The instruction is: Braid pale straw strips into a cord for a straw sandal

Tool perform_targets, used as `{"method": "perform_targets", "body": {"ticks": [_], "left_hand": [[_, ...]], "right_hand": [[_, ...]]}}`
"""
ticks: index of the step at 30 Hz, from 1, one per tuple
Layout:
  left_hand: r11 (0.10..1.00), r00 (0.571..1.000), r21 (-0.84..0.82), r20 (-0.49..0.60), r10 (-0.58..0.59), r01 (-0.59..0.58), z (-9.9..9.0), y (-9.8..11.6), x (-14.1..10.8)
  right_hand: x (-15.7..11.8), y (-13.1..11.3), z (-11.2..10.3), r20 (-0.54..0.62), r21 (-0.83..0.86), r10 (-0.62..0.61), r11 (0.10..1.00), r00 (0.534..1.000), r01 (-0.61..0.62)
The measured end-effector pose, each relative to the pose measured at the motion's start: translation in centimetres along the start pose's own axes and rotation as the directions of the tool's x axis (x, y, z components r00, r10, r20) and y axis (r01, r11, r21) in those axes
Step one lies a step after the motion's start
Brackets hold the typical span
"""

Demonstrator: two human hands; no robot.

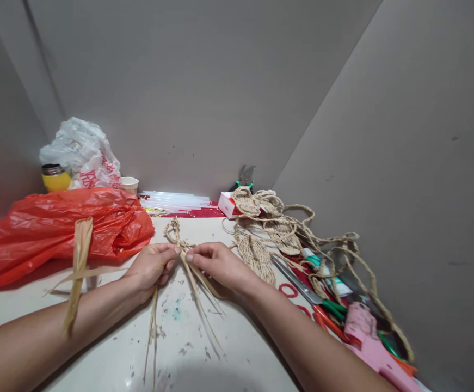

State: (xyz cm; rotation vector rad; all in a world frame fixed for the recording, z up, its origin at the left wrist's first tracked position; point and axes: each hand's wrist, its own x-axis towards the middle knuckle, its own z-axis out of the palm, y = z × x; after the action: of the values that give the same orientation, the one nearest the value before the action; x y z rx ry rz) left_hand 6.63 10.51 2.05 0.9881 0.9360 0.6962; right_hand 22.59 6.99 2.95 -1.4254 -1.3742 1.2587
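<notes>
A short braid of straw-coloured plant fibre (172, 231) with a looped top lies in the middle of the white table. Below the loop, my left hand (152, 267) pinches fibre strands between thumb and forefinger. My right hand (216, 267) is close beside it, thumb and fingertips closed on other strands at the same spot. Loose strands (198, 296) hang down from between the hands, and a thinner bunch (152, 326) trails under the left palm. Left of my left hand, a folded bundle of flat fibre (80, 250) rests near the forearm.
A red plastic bag (77, 223) bulges at the left. Coiled braided rope (257, 258), scissors (302, 286) and a pink glue gun (363, 337) crowd the right. Clear glue sticks (175, 200), a paper cup (129, 184), a yellow jar (56, 178) and pruning shears (245, 177) stand along the back wall.
</notes>
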Motion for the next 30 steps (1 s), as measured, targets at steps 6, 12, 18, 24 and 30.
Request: {"method": "perform_targets", "body": {"ticks": [6, 12, 18, 24, 30], "left_hand": [[0.999, 0.999, 0.034, 0.036, 0.007, -0.008, -0.2, 0.0, 0.2], [0.984, 0.999, 0.173, 0.020, 0.042, -0.045, -0.4, 0.1, 0.5], [0.934, 0.972, 0.271, 0.033, 0.233, -0.233, -0.3, -0.1, 0.8], [0.949, 0.977, 0.234, 0.024, 0.211, -0.211, -0.1, -0.2, 0.4], [0.970, 0.988, 0.189, 0.037, 0.147, -0.152, 0.3, 0.3, -0.1]], "right_hand": [[0.4, 0.5, -0.1, 0.097, 0.226, 0.132, 0.962, 0.987, -0.151], [0.6, 0.7, 0.0, 0.056, 0.160, 0.093, 0.982, 0.994, -0.101], [1.0, 0.3, 0.5, 0.205, 0.325, 0.146, 0.923, 0.968, -0.208], [0.3, 0.3, 2.8, 0.009, 0.252, 0.134, 0.959, 0.991, -0.132], [-0.4, 0.7, 4.2, -0.241, -0.419, -0.205, 0.904, 0.948, 0.089]]}}
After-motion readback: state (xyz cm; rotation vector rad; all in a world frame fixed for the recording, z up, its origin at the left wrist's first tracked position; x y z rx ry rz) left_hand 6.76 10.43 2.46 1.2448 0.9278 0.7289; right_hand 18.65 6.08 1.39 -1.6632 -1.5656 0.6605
